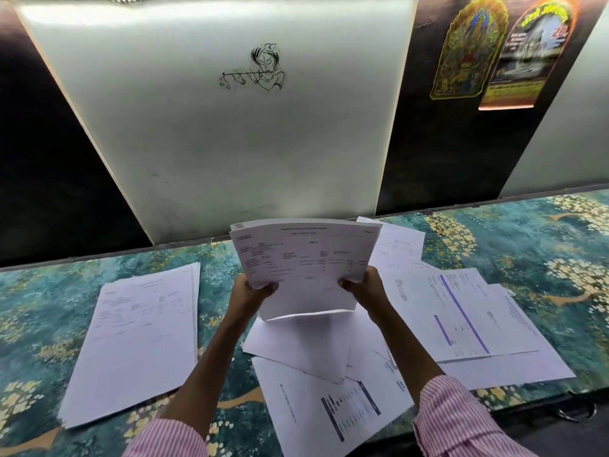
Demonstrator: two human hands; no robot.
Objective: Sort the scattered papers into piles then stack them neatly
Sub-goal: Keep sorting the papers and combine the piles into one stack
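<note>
I hold a thick sheaf of printed papers (304,258) upright above the table, its bottom edge touching loose sheets. My left hand (252,290) grips its lower left edge and my right hand (365,286) grips its lower right edge. A squared pile of similar forms (138,341) lies flat to the left. Scattered sheets (316,400) lie under and in front of my hands. To the right lies a pile with purple-barred pages (461,321), and more forms (400,245) sit behind the sheaf.
The table carries a teal floral cloth (514,239). A white panel with a line-drawn sticker (253,67) rises right behind the papers. Coloured posters (501,51) hang on the dark wall at upper right. The table's front edge (527,402) runs at lower right.
</note>
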